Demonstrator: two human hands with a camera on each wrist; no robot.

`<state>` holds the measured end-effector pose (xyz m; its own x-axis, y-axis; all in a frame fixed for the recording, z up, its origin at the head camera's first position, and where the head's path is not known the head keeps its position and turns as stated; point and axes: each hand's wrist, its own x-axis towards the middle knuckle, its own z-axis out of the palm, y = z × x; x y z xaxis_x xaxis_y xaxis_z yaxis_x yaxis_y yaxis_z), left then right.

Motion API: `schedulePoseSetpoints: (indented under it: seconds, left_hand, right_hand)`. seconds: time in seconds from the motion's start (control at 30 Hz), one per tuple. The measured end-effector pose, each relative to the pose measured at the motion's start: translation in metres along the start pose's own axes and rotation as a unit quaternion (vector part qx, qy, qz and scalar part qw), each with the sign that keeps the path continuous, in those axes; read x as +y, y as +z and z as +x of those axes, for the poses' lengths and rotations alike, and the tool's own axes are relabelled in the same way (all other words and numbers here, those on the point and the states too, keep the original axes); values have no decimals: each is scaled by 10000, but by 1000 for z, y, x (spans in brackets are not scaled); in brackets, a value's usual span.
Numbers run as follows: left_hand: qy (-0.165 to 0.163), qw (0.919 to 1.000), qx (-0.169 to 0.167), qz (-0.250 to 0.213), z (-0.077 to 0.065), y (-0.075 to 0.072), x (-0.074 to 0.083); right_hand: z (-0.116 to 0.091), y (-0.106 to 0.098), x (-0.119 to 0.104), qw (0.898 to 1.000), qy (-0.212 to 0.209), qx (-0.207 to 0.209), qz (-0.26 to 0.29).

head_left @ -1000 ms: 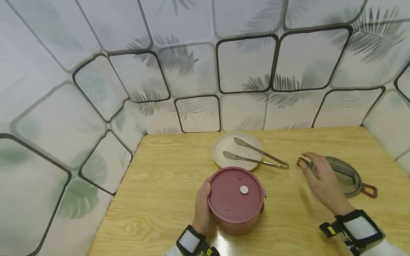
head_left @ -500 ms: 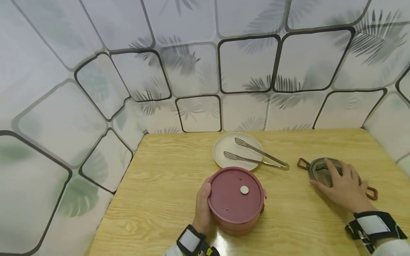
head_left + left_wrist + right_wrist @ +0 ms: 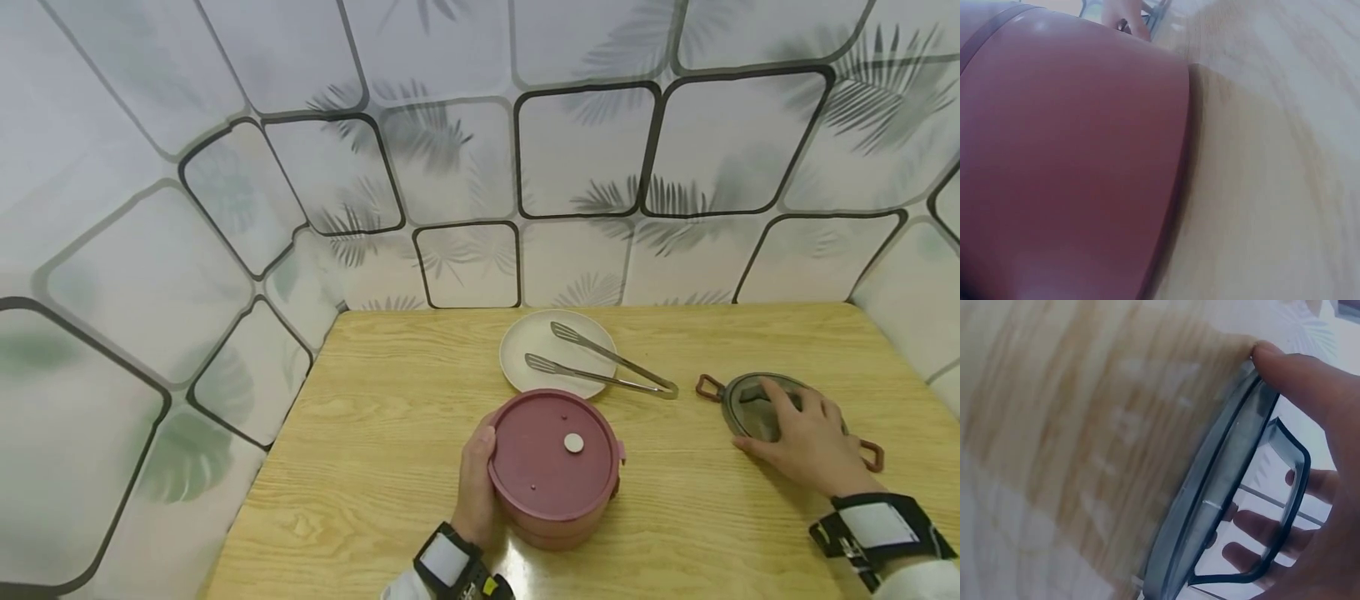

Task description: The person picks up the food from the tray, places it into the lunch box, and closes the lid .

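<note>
A dark-red lidded pot (image 3: pixel 557 475) with a white button on its top stands on the table, and my left hand (image 3: pixel 474 487) holds its left side, thumb at the lid's edge, other fingers mostly hidden. In the left wrist view the pot's wall (image 3: pixel 1072 156) fills much of the picture. Farther right lies a round see-through lid (image 3: pixel 750 408) with a raised arched handle (image 3: pixel 1291 506) and a red loop at each end. Over it my right hand (image 3: pixel 813 446) spreads, thumb (image 3: pixel 1279 362) at the rim, curled fingers (image 3: pixel 1260 528) beyond the handle.
Behind the pot is a white plate (image 3: pixel 525 333), with metal tongs (image 3: pixel 633 367) lying partly across it and onto the wooden table (image 3: pixel 375 433). Patterned walls (image 3: pixel 465 267) enclose the table's back and sides.
My right hand has moved right from the lid's left end onto its middle, then shifted only slightly. The left hand and pot have stayed in place.
</note>
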<state>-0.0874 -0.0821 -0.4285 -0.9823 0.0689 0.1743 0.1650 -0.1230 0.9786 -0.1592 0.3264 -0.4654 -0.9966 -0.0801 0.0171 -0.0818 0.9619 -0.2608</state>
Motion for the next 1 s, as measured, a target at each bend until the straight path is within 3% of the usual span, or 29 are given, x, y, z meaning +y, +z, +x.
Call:
schedulePoseSetpoints:
  seconds: [0.23,0.43,0.63,0.77,0.87,1.0]
  left_hand:
    - [-19,10000,31,-56,4,-3,-15]
    - [-5,9999,18,-170,3,-4,-15]
    - [110,9999,-41,-66,1,-1,-3]
    - [10,10000,-1,-3,0,-1,1]
    - [-20,10000,11,-10,1,-1,1]
    - [60,10000,-66,14,1,-1,1]
  right_hand:
    - [-2,-11,-2,9995,-217,25,210]
    - [-2,-25,-21,9926,-655,1010,161]
    - [-14,-49,-75,9787,-1438,1453,192]
    - [-26,-61,-122,9614,-2228,1610,147]
    - [-36,-67,-155,9470,-2796,1576,162]
    - [-46,-70,-187,9347,-3249,1420,258]
